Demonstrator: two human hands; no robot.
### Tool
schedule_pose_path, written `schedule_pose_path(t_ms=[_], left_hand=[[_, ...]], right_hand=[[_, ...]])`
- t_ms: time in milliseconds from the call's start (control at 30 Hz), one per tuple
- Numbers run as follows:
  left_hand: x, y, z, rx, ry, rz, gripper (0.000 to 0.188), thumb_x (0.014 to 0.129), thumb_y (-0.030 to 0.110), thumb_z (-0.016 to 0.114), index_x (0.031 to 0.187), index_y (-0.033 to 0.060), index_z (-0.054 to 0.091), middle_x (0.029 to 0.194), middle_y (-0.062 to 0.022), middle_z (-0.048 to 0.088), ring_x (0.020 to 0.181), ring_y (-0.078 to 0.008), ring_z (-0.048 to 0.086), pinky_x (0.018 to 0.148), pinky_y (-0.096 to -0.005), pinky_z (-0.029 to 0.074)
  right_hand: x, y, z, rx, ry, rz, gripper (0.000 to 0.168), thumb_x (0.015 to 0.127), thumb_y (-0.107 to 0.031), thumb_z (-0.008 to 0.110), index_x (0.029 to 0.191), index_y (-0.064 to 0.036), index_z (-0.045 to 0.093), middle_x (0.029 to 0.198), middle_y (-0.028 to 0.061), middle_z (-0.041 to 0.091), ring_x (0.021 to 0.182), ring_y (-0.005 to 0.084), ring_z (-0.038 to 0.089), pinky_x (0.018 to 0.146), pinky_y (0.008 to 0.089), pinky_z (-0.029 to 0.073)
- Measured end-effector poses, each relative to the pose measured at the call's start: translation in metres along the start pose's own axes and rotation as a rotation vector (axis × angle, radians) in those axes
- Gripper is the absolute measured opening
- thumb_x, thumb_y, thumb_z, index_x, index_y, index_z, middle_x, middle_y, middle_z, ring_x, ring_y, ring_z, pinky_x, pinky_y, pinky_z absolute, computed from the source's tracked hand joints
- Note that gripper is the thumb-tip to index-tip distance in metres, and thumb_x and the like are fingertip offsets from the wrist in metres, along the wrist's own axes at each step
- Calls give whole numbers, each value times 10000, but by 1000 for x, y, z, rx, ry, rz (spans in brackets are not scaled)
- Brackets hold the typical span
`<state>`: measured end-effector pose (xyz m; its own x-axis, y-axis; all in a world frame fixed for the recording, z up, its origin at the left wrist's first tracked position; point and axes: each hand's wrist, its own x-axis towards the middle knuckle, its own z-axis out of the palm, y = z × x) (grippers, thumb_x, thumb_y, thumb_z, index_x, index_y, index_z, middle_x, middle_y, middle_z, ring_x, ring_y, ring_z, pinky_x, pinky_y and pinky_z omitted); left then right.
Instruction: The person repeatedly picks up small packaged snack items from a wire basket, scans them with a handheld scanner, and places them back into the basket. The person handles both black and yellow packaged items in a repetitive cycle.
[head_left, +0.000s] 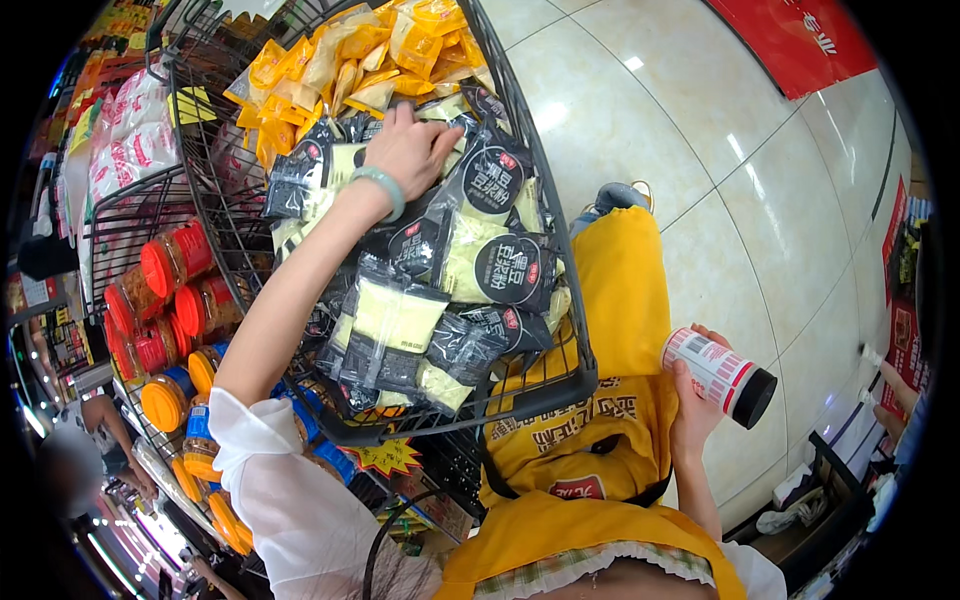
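Note:
My left hand (409, 154), with a pale green bangle at the wrist, rests on small black-and-clear packets of pale powder (397, 315) heaped in a black wire basket (559, 247). Its fingers reach in among the packets near the yellow ones; whether they grip one cannot be told. Yellow packets (360, 56) fill the basket's far part. Down at the right, beside the yellow apron (622, 292), my right hand (694, 405) is closed around a white and pink jar (712, 371) with a black lid, tilted to the lower right.
Left of the basket, another wire rack (135, 199) holds jars with red lids (154, 270) and jars with orange lids (161, 409). White bags (139, 142) stand behind it. Tiled floor (720, 180) lies to the right, with a red sign (806, 41) beyond. Other people are at both edges.

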<state>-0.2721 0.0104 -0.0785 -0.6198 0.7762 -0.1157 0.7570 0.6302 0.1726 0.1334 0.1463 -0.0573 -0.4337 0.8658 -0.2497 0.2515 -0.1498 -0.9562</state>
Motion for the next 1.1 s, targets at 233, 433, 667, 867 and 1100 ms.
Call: schedule_pose_path(t_ms=[233,433,667,867,1100], left_hand=[[57,-20,7,7,-322,-215,578,730,503,706,1102,64,656,1273,-210,518,1227,-353,462,1049,-415,380],[85,-1,3,57,-352,-338,821,579,551,829,1166,15,621,1260,-182,597,1214,-334,527,1020,-407,426],[74,-46,10,-438,-139,-58,614,702,476,799,1042,-20,678,971,-169,702,903,-272,673,824,-333,512],[43,-58,-26,-474,486,-102,495,780,392,773,1058,-3,663,925,-116,689,815,-192,663,738,-317,526],[-64,68,-111,-1343,27,-244,427,864,240,706,1188,-14,591,1024,-51,663,868,-118,640,702,-265,560]], right_hand=[[1,-3,-3,17,-29,-21,533,820,94,633,1301,0,425,1290,163,531,1215,256,512,1032,378,425],[-10,2,-5,32,-25,-18,531,826,89,631,1304,-5,421,1290,164,531,1222,254,508,1035,377,423],[-14,-10,-3,27,-2,56,526,831,74,638,1304,-10,422,1290,152,532,1218,241,511,1034,363,428],[-17,-14,-4,81,-41,16,527,826,70,646,1301,-14,432,1290,146,537,1208,238,520,1027,354,433],[-14,-37,5,173,-109,-126,538,811,41,694,1291,-10,456,1216,110,580,1088,187,599,933,295,495]])
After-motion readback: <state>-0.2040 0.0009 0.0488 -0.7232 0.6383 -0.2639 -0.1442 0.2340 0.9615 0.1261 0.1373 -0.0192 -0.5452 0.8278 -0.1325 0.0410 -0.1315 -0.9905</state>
